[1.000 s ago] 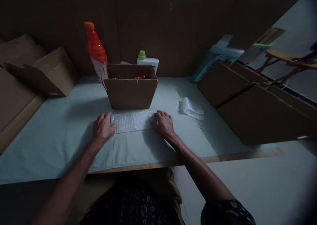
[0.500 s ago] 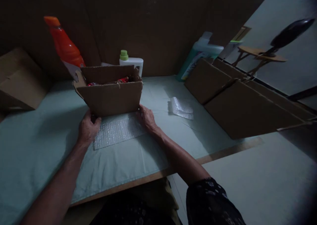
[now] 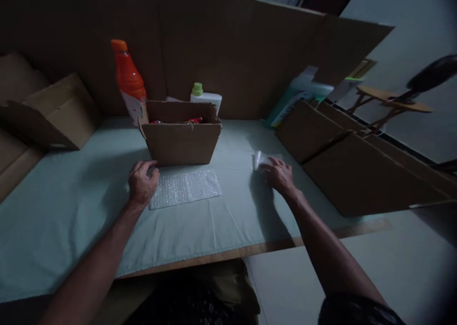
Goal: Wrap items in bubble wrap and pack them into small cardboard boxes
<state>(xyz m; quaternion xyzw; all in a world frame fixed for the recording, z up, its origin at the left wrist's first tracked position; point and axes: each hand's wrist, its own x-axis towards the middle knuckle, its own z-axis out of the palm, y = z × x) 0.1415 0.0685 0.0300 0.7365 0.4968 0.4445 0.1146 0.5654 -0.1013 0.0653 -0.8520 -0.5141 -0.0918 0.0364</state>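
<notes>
An open cardboard box (image 3: pixel 182 144) stands on the cloth-covered table with red wrappers (image 3: pixel 194 120) just showing inside. In front of it a sheet of bubble wrap (image 3: pixel 189 187) lies flat. By the box's lower left corner is my left hand (image 3: pixel 142 182), fingers curved and apart from the thumb, holding nothing. My right hand (image 3: pixel 280 175) is over to the right, its fingers closed on a small folded piece of bubble wrap (image 3: pixel 260 159). The hand covers much of that piece, and the fingertips are partly hidden.
Behind the box stand an orange bottle (image 3: pixel 129 79) and a white bottle with a green cap (image 3: pixel 207 98). At right a teal bottle (image 3: pixel 296 96) leans behind a large cardboard box (image 3: pixel 371 172). More cardboard boxes (image 3: pixel 60 110) sit at left. A tall cardboard panel (image 3: pixel 232 53) closes the back.
My right hand has left the box's lower right corner and moved right onto the folded bubble wrap. My left hand has let go of the box and stays beside it. The view has shifted.
</notes>
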